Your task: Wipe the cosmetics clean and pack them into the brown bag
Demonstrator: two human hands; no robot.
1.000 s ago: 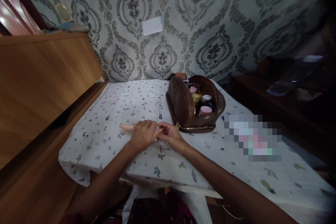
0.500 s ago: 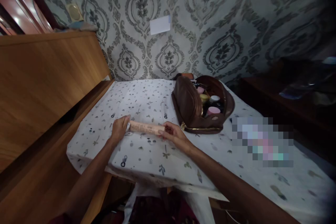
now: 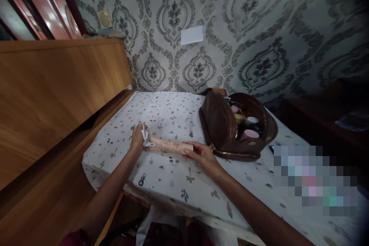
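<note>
A long peach-coloured tube [image 3: 170, 146] with small print on it lies level above the table. My right hand [image 3: 205, 158] grips its right end between thumb and fingers. My left hand [image 3: 138, 137] is closed around a crumpled white tissue [image 3: 145, 138], which touches the tube's left end. Some of the left fingers are hidden behind the tissue. Just right of my right hand sits a brown cosmetic bag [image 3: 219, 123], unzipped, with several jars and bottles inside.
A white patterned cloth [image 3: 173, 109] covers the table. A wooden panel [image 3: 66, 84] rises along the left side, and a patterned wall [image 3: 173, 57] with a white paper [image 3: 192, 35] stands behind. A blurred-out patch [image 3: 314, 180] lies at the right.
The view has swung left, so everything sits further right. More of the white tissue shows now at the tube's left end, beside my left hand. My right hand keeps hold of the tube.
</note>
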